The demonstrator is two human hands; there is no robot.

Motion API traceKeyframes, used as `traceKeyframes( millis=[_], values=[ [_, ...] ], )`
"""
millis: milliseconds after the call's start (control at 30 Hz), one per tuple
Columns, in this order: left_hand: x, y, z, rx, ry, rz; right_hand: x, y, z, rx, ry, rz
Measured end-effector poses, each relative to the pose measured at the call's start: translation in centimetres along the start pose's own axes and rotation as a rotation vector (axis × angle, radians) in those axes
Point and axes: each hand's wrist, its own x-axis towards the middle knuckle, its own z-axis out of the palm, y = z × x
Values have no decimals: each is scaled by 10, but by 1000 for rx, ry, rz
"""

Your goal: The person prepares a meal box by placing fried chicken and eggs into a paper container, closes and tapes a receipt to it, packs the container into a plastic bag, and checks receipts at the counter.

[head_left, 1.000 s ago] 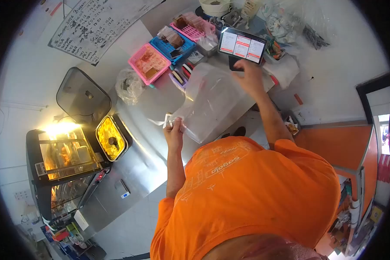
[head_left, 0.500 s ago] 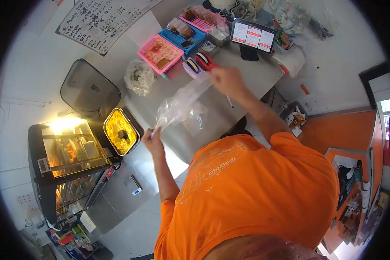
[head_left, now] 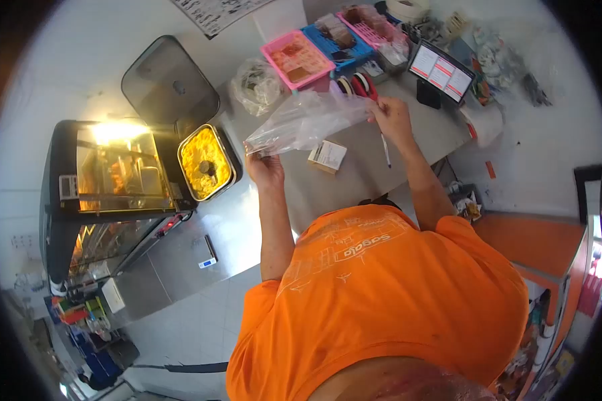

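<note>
A clear plastic bag (head_left: pixel 308 121) is stretched between my two hands above the steel counter. My left hand (head_left: pixel 266 170) grips its left end, fingers closed on the film. At the other end, my right hand (head_left: pixel 391 119) pinches the bag's edge. Below the bag, a small box with a white top (head_left: pixel 328 156) sits on the counter. A pen (head_left: pixel 386 151) lies beneath my right forearm's left side. Just behind the bag stand red and purple tape dispensers (head_left: pixel 363 85), the purple one partly covered by the film.
A pink basket (head_left: pixel 329 67), a blue basket (head_left: pixel 368 55) and a tablet on a stand (head_left: pixel 441 70) line the back of the counter (head_left: pixel 301 190). At left are a pan of yellow food (head_left: pixel 206 144) and a lit display warmer (head_left: pixel 117 167). Another plastic bag (head_left: pixel 255 83) lies behind.
The bag has gone from a slanting, bunched strip to a wider, more level spread. My right hand is lower relative to the tape dispensers. The small box shows plainly now. The camera view has shifted.
</note>
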Motion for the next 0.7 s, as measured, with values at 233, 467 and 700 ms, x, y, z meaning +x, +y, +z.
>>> traceKeyframes(
  millis=[233,467,700],
  values=[
    [-15,-3,5,56,41,-43,-7,2,31,579,46,364],
    [-22,-5,16,240,158,144,9,-26,20,746,40,440],
    [-47,14,44,449,114,78,23,-9,19,834,4,559]
  ],
)
